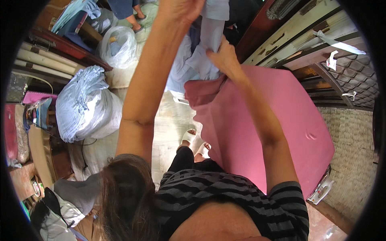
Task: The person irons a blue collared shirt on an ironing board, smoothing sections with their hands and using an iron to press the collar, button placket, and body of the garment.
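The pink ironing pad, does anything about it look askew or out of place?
Yes. The pink pad lies mostly flat, but its near-left corner is folded back into a darker bunched lump beside the right hand. A small dent or crease also marks its right side. Both hands grip the pale blue garment above it.

I see a pale blue garment (pixel 209 44) held up at twelve o'clock, hanging crumpled above the pink-covered surface (pixel 273 132).
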`<action>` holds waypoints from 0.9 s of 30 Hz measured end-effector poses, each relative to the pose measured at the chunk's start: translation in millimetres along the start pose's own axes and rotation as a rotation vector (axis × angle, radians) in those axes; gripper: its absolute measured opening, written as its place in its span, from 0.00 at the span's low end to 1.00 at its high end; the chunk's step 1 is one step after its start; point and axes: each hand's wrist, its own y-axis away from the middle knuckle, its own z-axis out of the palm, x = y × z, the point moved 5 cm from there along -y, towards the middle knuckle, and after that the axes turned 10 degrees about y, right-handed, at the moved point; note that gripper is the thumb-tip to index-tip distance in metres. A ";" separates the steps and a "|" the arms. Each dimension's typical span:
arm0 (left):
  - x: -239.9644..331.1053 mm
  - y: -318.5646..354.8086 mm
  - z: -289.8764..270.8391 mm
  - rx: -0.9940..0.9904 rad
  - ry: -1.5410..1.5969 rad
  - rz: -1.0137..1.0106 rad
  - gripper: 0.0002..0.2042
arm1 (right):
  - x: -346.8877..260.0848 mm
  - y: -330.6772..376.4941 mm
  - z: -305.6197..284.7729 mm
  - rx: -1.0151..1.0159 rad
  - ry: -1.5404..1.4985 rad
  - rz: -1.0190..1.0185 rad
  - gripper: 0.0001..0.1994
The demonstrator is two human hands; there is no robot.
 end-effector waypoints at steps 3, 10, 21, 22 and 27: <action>16.1 -41.7 12.4 -0.021 0.023 -0.049 0.05 | 43.0 -13.2 -12.8 -0.031 -0.188 0.180 0.15; 106.4 -94.9 68.3 -0.368 -0.403 0.160 0.12 | 29.6 -57.2 -281.5 0.590 -0.420 -0.137 0.15; 74.2 106.5 153.5 -0.256 -0.173 0.228 0.12 | -34.7 249.6 -464.9 0.966 0.430 -0.458 0.19; 68.1 106.4 165.4 -0.275 -0.144 0.227 0.10 | -35.8 264.0 -472.9 1.016 0.515 -0.373 0.18; -41.7 88.7 175.4 -0.160 -0.451 0.276 0.05 | 56.4 278.8 -513.9 0.793 0.529 -0.197 0.17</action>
